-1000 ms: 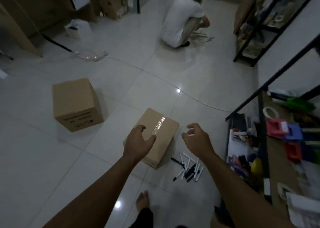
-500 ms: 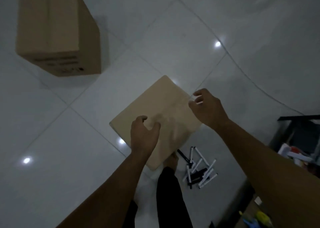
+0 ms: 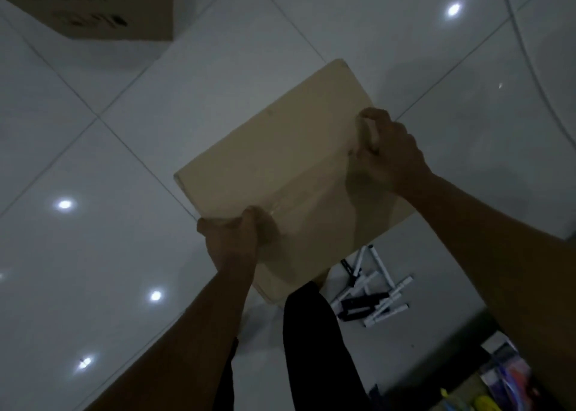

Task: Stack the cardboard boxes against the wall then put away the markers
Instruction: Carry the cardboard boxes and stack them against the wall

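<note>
Both hands, left (image 3: 232,239) and right (image 3: 389,151), clasp the box (image 3: 280,173) edges; grip risks slipping onto markers (image 3: 371,295) below.

Dim room, glossy white tiled floor (image 3: 93,254) reflecting ceiling lights.

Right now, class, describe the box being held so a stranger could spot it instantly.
Start at the white tiled floor. Near its middle, beside scattered markers, is the plain cardboard box, left hand and right hand on opposite edges. The other box, top left, shows dark print and nobody touches it.
</note>
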